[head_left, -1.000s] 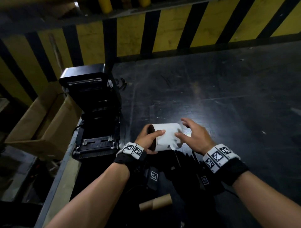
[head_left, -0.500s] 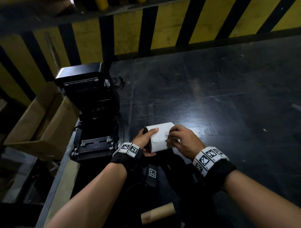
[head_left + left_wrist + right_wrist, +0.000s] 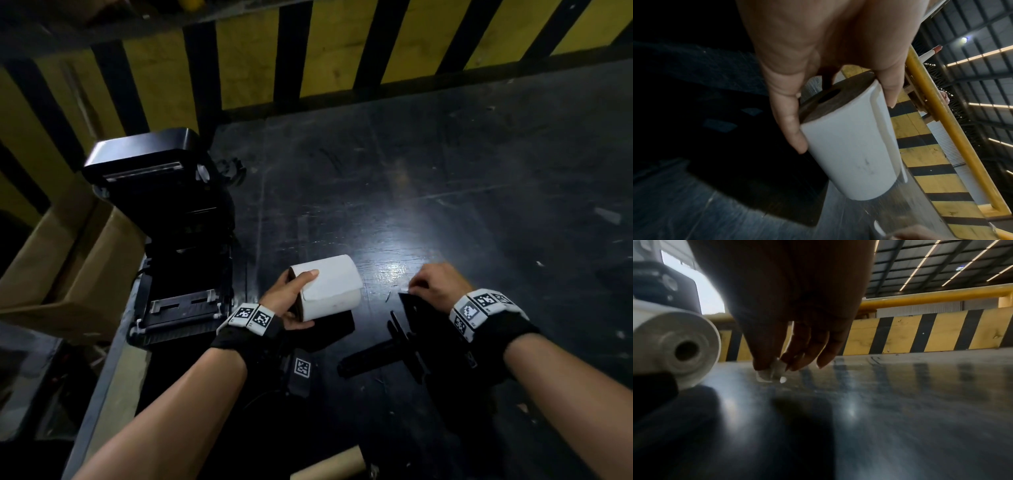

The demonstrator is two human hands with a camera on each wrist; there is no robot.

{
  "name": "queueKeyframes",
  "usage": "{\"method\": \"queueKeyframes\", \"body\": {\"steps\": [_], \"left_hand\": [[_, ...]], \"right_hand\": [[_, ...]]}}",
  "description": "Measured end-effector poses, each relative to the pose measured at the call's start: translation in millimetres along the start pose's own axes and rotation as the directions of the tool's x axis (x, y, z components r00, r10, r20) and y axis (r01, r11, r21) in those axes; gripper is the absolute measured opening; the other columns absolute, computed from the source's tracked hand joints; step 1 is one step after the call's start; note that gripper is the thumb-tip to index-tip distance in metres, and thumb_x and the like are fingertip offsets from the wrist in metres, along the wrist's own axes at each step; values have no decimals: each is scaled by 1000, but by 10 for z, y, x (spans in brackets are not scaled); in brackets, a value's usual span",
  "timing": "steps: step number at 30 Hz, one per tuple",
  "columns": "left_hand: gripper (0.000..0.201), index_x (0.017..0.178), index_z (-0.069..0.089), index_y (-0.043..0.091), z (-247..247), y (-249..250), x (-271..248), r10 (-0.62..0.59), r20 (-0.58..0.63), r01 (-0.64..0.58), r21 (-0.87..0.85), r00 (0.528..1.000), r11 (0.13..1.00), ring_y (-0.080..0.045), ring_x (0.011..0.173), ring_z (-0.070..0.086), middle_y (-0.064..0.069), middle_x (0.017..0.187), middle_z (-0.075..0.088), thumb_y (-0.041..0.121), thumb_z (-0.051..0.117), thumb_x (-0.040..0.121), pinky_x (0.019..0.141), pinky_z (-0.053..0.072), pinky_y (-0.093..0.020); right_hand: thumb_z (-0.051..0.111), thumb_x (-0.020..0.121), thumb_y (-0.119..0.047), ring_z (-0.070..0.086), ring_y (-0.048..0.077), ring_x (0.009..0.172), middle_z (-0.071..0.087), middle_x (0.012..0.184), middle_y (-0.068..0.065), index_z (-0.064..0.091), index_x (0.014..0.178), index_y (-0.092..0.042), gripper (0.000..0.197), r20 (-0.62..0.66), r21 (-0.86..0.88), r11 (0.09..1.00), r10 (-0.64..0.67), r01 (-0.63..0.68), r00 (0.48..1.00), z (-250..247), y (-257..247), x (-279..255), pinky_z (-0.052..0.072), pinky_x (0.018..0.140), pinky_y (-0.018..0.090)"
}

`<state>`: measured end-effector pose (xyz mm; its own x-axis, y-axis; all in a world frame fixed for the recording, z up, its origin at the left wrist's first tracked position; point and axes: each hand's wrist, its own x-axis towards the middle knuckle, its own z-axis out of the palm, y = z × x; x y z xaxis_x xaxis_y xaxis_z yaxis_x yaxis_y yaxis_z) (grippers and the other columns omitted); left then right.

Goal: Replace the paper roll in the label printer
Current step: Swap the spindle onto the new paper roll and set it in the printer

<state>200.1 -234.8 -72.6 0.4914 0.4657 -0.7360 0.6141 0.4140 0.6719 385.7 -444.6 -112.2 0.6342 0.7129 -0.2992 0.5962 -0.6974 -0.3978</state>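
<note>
My left hand (image 3: 287,303) grips a white label paper roll (image 3: 334,286) by its left end, just above the dark table, thumb on top and fingers underneath. In the left wrist view the roll (image 3: 849,154) shows a dark end face with a core hole. My right hand (image 3: 435,286) is to the right of the roll and apart from it, fingertips down on the table. There, in the right wrist view, thumb and forefinger pinch a small translucent scrap of tape (image 3: 774,371). The black label printer (image 3: 171,246) stands open at the left, its bay holding no roll.
A black roll spindle (image 3: 387,351) lies on the table between my wrists. A bare cardboard core (image 3: 329,467) lies at the near edge. A cardboard box (image 3: 68,267) sits left of the printer. A yellow-and-black striped barrier (image 3: 342,51) bounds the far side.
My right hand left the roll and moved right, down to the table, with the scrap of tape. The left hand keeps the roll, now a little further from me.
</note>
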Motion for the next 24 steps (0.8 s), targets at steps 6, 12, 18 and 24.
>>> {"method": "queueKeyframes", "body": {"steps": [6,12,18,24], "left_hand": [[47,122,47,37,5,11,16,17,-1,-17,25,1000,1000,-27,88,56,-1,107,55,46,65,79,71,56,-45],[38,112,50,38,50,23,-18,48,-8,-47,83,999,995,-35,102,58,-4,122,56,45,66,78,72,56,-45],[37,106,50,39,114,0,-55,107,-3,-106,129,994,986,-33,108,59,-2,125,58,44,69,74,72,55,-42],[48,112,51,34,213,-12,-106,171,-54,-164,121,984,979,-30,109,58,-1,126,56,42,74,71,71,55,-44]], "right_hand": [[65,80,-27,63,23,91,72,97,4,73,93,-20,17,36,20,998,63,-64,997,119,94,-145,50,84,34],[64,78,-37,61,20,88,60,84,-6,70,101,-30,24,59,0,998,61,-62,996,108,89,-261,51,78,35],[65,79,-41,61,13,81,72,98,5,68,103,-19,33,-49,282,954,122,-104,991,133,-37,-664,46,75,24],[67,76,-46,62,22,104,66,117,9,58,118,-13,54,76,327,930,149,-166,986,426,-179,-822,46,91,28]]}}
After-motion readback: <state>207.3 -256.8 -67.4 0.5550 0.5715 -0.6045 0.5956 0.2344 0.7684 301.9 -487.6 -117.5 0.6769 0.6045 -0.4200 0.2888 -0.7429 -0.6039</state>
